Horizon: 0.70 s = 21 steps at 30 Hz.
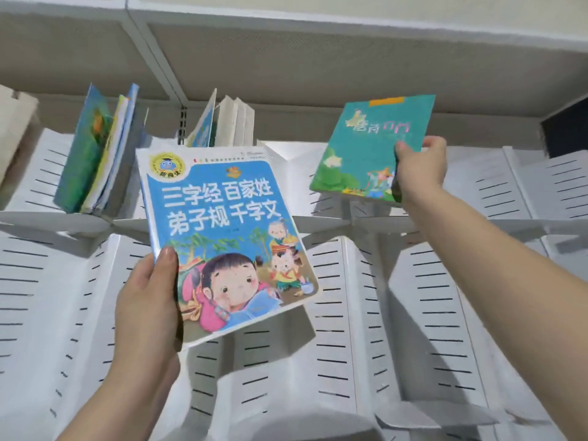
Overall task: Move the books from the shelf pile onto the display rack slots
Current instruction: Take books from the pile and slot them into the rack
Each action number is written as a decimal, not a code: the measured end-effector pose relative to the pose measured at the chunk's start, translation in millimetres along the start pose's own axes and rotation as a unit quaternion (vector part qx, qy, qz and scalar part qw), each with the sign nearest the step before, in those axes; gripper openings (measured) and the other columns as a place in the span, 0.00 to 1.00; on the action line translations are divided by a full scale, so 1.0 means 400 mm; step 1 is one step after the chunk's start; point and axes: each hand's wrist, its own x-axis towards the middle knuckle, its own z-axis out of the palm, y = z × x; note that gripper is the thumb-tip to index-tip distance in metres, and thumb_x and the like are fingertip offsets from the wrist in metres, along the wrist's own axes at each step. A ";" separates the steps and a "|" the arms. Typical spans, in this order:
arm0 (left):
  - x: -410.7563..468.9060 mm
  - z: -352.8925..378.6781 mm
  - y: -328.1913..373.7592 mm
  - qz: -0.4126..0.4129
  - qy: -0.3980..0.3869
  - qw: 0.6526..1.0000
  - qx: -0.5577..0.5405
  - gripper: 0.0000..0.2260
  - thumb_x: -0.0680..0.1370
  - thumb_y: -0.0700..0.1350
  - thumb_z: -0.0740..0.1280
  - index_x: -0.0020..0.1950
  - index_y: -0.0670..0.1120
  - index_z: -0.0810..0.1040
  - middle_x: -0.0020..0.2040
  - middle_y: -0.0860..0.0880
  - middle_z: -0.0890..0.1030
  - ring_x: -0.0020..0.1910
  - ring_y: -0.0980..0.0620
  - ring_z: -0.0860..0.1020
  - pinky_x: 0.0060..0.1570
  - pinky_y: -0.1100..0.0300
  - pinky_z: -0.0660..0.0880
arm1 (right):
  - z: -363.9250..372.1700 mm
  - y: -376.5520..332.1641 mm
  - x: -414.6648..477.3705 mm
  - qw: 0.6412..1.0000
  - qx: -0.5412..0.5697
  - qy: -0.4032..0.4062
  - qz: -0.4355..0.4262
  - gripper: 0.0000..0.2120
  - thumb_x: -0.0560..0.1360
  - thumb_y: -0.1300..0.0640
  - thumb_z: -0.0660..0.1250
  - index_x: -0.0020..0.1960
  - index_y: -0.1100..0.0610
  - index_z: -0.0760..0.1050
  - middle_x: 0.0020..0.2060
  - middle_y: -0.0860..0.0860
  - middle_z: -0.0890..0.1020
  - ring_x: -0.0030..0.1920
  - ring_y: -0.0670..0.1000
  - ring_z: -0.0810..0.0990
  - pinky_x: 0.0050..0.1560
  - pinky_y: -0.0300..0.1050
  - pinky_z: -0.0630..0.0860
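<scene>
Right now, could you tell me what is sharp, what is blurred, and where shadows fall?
Head view: the blue book in the left hand is sharp, its title legible; the green book in the right hand is blurred, its title smeared; soft shadows lie on the white display rack under both books.

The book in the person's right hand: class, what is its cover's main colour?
The book is teal green, with an orange tab on top; head view.

White slotted rack [366, 297] holds left books [92, 154] and middle books [237, 122] in upper slots
</scene>
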 end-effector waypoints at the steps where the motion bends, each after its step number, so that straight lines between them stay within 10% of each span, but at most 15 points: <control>1: 0.000 -0.002 0.002 0.007 0.000 1.000 0.006 0.13 0.80 0.49 0.58 0.37 0.49 0.73 0.25 0.59 0.78 0.21 0.64 0.72 0.29 0.62 0.65 | 0.007 0.003 0.016 1.000 -0.019 0.007 -0.003 0.08 0.77 0.57 0.62 0.54 0.54 0.65 0.42 0.47 0.74 0.39 0.50 0.76 0.34 0.40 0.73; 12: 0.060 -0.038 -0.015 0.014 -0.019 1.000 -0.019 0.14 0.73 0.57 0.62 0.44 0.47 0.77 0.41 0.46 0.80 0.41 0.47 0.77 0.45 0.49 0.71 | 0.163 0.114 0.003 0.970 -0.220 -0.104 0.000 0.12 0.80 0.56 0.58 0.62 0.56 0.63 0.47 0.52 0.76 0.43 0.56 0.78 0.44 0.51 0.77; 21: 0.069 -0.043 -0.028 0.019 -0.004 1.000 -0.012 0.18 0.79 0.50 0.60 0.29 0.51 0.73 0.25 0.55 0.77 0.24 0.58 0.73 0.30 0.60 0.67 | 0.201 0.155 -0.025 0.867 -0.477 -0.117 -0.090 0.19 0.77 0.52 0.63 0.66 0.57 0.67 0.62 0.58 0.69 0.63 0.59 0.67 0.58 0.52 0.67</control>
